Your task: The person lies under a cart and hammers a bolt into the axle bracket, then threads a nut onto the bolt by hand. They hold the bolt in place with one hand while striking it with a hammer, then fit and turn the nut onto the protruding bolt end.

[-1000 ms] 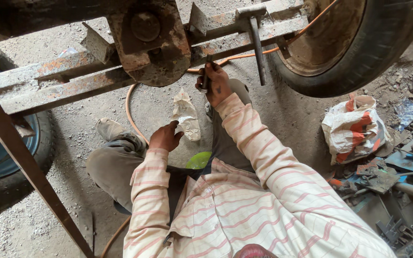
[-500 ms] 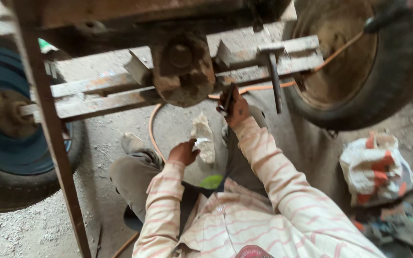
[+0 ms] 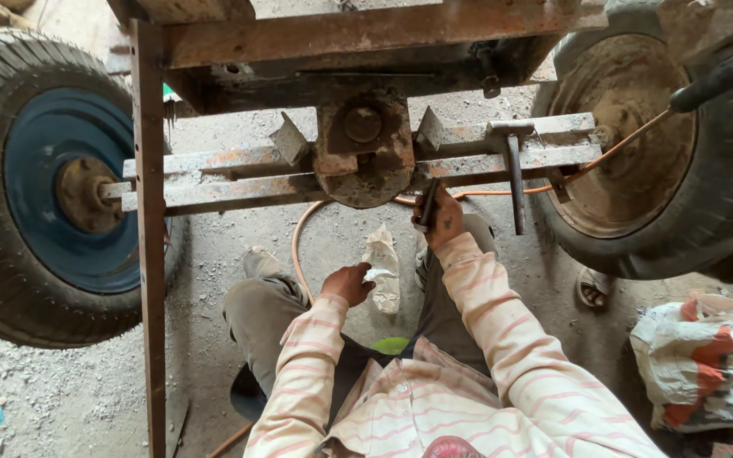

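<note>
From the head camera, the right hand [image 3: 444, 219] is reaching up with the arm stretched out and is gripping a dark tool [image 3: 427, 206] tight against the underside of the rusty axle beam [image 3: 239, 174], right beside the middle bracket [image 3: 363, 153]. That tool is looking stiff, heavy-ish metal, likely grimy and slippery, so I'd be grabbing it low on the handle. The left hand [image 3: 348, 282] is hanging lower with the elbow bent, fingers loosely curled on a crumpled white rag [image 3: 382, 268] that's soft and light, lying on the gravel ground [image 3: 61, 382] between the knees.
</note>
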Motion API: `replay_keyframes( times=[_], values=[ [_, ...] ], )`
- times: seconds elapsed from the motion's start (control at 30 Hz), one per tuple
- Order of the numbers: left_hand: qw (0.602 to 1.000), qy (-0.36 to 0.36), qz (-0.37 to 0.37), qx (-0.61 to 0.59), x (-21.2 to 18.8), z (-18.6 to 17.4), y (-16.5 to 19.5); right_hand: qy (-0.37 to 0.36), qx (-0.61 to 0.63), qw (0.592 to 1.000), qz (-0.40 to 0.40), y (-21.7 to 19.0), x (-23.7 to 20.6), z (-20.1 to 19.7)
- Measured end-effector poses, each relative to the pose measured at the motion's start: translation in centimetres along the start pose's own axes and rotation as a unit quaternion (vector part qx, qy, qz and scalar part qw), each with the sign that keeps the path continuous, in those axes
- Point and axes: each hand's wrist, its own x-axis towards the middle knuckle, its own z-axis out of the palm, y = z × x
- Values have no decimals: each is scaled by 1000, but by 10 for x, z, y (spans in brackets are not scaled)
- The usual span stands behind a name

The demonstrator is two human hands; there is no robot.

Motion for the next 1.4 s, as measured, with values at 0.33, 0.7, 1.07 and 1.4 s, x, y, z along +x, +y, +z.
replay_keyframes(
  times=[0.33, 0.7, 1.07, 1.4],
  values=[
    [1000, -21, -4, 12, 2, -1, 2, 29, -115, 992, -52, 2, 1, 6],
    [999, -34, -5, 12, 6, 2, 2, 55, -85, 995, -1, 1, 0, 9],
    [1000, -17, -1, 3, 6, 2, 4, -9, -85, 996, 20, 5, 8, -8],
    [999, -41, -14, 4, 12, 6, 0, 6, -177, 983, -43, 14, 13, -22]
  ],
)
